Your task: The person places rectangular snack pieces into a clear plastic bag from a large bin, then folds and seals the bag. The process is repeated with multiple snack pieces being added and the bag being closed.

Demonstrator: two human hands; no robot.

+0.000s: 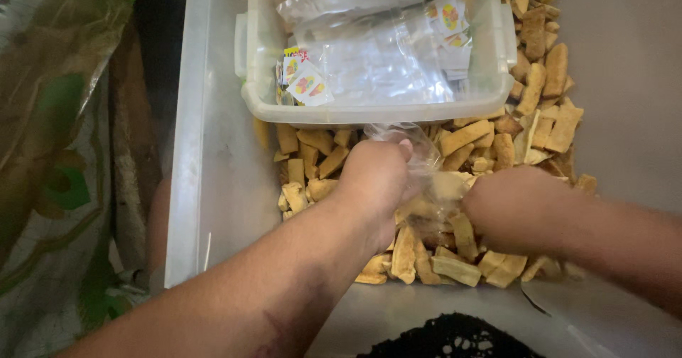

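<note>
Both hands work at a clear plastic bag (419,160) lying on the heap of fried snack sticks (490,145) in the big bin (213,152). Left hand (373,177) fingers pinch the bag's mouth; right hand (515,205) is closed, apparently on sticks. Filling seems underway, and next the mouth must be held wide.

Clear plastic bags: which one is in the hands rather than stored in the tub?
The clear bag pinched by the left hand over the snack sticks; the others lie flat in the small tub.

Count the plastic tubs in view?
2: a small clear tub of empty bags at top centre, sitting inside a large clear tub that holds the fried snack pieces. None look hidden.
</note>
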